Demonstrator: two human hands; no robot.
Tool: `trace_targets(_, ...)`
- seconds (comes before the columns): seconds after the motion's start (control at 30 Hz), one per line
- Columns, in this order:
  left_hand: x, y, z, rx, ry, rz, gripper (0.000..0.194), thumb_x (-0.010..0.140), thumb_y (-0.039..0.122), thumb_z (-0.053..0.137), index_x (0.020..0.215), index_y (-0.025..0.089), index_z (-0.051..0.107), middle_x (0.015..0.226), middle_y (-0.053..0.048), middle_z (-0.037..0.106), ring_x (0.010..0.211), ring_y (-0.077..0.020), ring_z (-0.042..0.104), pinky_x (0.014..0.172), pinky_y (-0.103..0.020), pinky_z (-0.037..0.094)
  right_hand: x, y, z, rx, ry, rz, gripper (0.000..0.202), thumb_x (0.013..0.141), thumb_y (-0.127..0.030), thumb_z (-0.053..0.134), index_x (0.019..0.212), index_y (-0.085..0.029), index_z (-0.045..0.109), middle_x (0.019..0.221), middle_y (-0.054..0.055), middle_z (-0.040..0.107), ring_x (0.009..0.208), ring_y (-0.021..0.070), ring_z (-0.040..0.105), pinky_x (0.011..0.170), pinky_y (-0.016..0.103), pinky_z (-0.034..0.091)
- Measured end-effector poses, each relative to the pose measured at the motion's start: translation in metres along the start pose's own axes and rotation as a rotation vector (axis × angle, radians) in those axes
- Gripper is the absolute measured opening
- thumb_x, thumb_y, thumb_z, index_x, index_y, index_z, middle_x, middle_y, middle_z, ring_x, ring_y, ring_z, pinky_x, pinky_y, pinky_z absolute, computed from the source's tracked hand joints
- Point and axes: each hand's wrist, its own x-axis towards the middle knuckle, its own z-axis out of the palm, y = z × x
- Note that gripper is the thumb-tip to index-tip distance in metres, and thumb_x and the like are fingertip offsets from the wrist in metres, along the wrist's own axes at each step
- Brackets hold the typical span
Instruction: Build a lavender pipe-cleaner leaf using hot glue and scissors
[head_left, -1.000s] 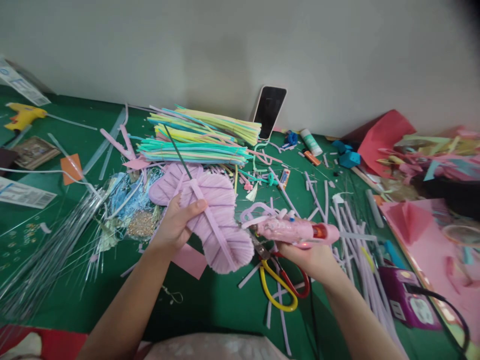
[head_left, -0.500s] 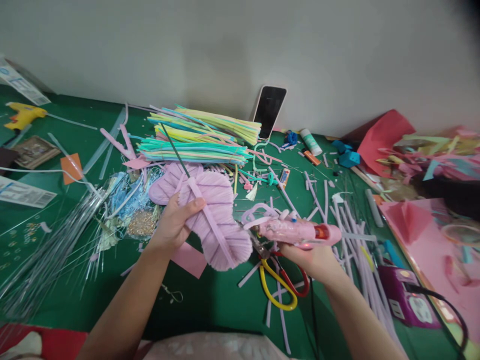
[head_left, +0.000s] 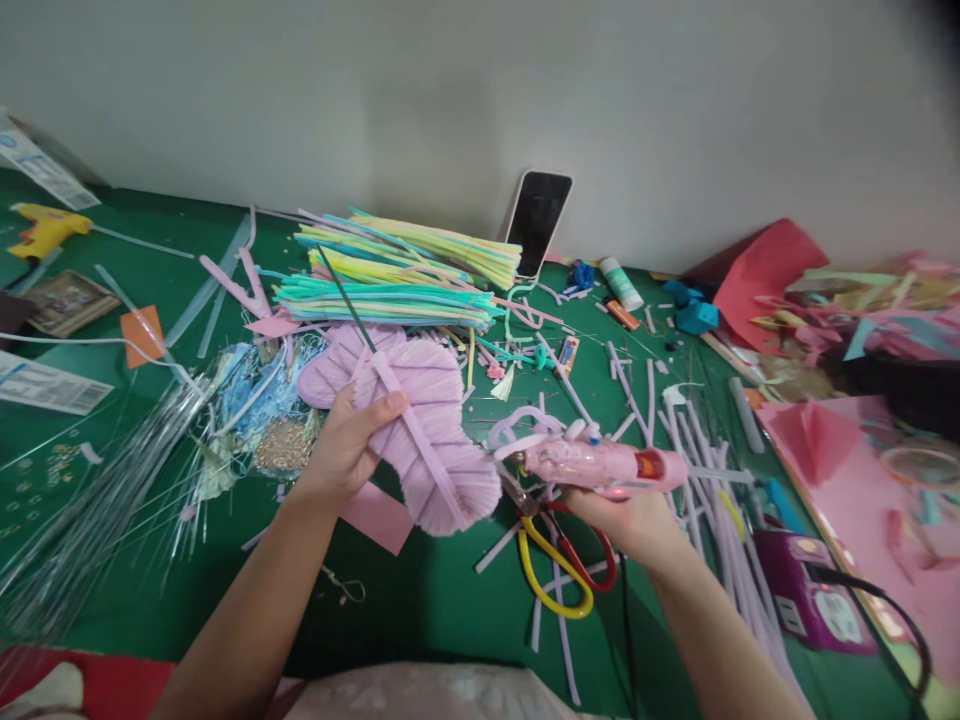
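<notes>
My left hand [head_left: 346, 440] grips a lilac pipe-cleaner leaf or petal shape [head_left: 435, 430], thumb on the flat strip along its middle. A dark thin stem [head_left: 345, 297] sticks out of its upper end. Behind it lies another lilac fuzzy piece [head_left: 326, 370], partly covered. My right hand [head_left: 626, 520] is closed around a pink hot glue gun [head_left: 585, 462]; its nozzle points left, close to the lilac shape's right edge. Beneath the gun rest scissors [head_left: 555, 590] with yellow and red handles, their blades partly hidden.
Bundles of yellow and teal pipe cleaners [head_left: 390, 300] lie at the back, by a phone [head_left: 538, 222] leaning on the wall. Thin wires [head_left: 105, 520] and a yellow glue gun [head_left: 49, 230] are left. Lilac pipe cleaners [head_left: 720, 520] and a purple box [head_left: 814, 590] sit right.
The lilac shape has tilted or shifted very slightly up and left in my left hand. The glue gun has moved a few pixels to the right.
</notes>
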Motion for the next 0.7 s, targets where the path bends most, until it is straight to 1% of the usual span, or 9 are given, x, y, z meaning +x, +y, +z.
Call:
trace_targets(0.1, 0.0000, 0.0000, -0.0009, -0.008, -0.010, 0.007, 0.054, 0.057, 0.030, 0.089, 0.106, 0.020, 0.067, 0.086, -0.004, 0.077, 0.085, -0.0267, 0.074, 0.076, -0.034, 0.063, -0.0005, 0.0006, -0.0003, 0.004, 0.008, -0.006, 0.005, 0.066, -0.020, 0.057, 0.066, -0.024, 0.059, 0.058, -0.002, 0.065, 0.059, 0.0185, 0.065, 0.061, 0.027, 0.057)
trace_targets(0.2, 0.0001, -0.0002, -0.0018, -0.011, -0.005, 0.010, 0.052, 0.057, 0.030, 0.089, 0.104, 0.021, 0.068, 0.088, -0.004, 0.077, 0.086, -0.0268, 0.074, 0.076, -0.034, 0.063, -0.0010, 0.0003, -0.0010, -0.033, 0.039, -0.032, 0.004, 0.066, -0.020, 0.058, 0.065, -0.024, 0.059, 0.058, -0.002, 0.065, 0.051, 0.0165, 0.061, 0.055, 0.026, 0.055)
trace_targets(0.3, 0.0007, -0.0007, -0.0022, -0.018, -0.009, 0.016, 0.052, 0.057, 0.030, 0.089, 0.104, 0.021, 0.068, 0.087, -0.004, 0.077, 0.085, -0.0269, 0.074, 0.074, -0.034, 0.063, -0.0018, 0.0000, -0.0016, -0.074, 0.057, -0.063, 0.005, 0.067, -0.021, 0.058, 0.064, -0.025, 0.061, 0.060, -0.002, 0.067, 0.054, 0.0180, 0.064, 0.056, 0.027, 0.056)
trace_targets(0.4, 0.0016, -0.0014, -0.0025, -0.027, -0.016, 0.034, 0.052, 0.057, 0.029, 0.089, 0.104, 0.021, 0.068, 0.086, -0.004, 0.077, 0.085, -0.0278, 0.074, 0.074, -0.035, 0.063, -0.0030, 0.0019, -0.0016, -0.086, 0.055, -0.091, 0.009, 0.068, -0.020, 0.057, 0.068, -0.025, 0.064, 0.066, -0.001, 0.072, 0.061, 0.0199, 0.069, 0.059, 0.027, 0.058)
trace_targets(0.47, 0.0020, -0.0016, -0.0030, -0.031, -0.010, 0.039, 0.050, 0.057, 0.029, 0.088, 0.103, 0.022, 0.068, 0.086, -0.004, 0.077, 0.087, -0.0289, 0.074, 0.074, -0.036, 0.063, -0.0038, 0.0039, -0.0016, -0.085, 0.057, -0.104, 0.012, 0.068, -0.018, 0.057, 0.071, -0.024, 0.066, 0.069, 0.000, 0.073, 0.062, 0.0199, 0.069, 0.060, 0.027, 0.058)
trace_targets(0.6, 0.0019, -0.0008, -0.0039, -0.029, 0.008, 0.023, 0.049, 0.056, 0.030, 0.089, 0.100, 0.022, 0.069, 0.087, -0.005, 0.077, 0.091, -0.0315, 0.073, 0.073, -0.038, 0.063, -0.0048, 0.0053, -0.0024, -0.081, 0.056, -0.115, 0.012, 0.067, -0.017, 0.056, 0.071, -0.023, 0.066, 0.068, -0.001, 0.073, 0.062, 0.0190, 0.069, 0.061, 0.026, 0.059)
trace_targets(0.7, 0.0012, 0.0002, -0.0043, -0.025, 0.013, 0.014, 0.047, 0.056, 0.031, 0.089, 0.098, 0.021, 0.070, 0.088, -0.005, 0.078, 0.091, -0.0315, 0.073, 0.074, -0.039, 0.063, -0.0051, 0.0038, -0.0028, -0.044, 0.060, -0.098, 0.008, 0.067, -0.017, 0.057, 0.064, -0.024, 0.060, 0.059, -0.003, 0.068, 0.052, 0.0163, 0.064, 0.059, 0.026, 0.058)
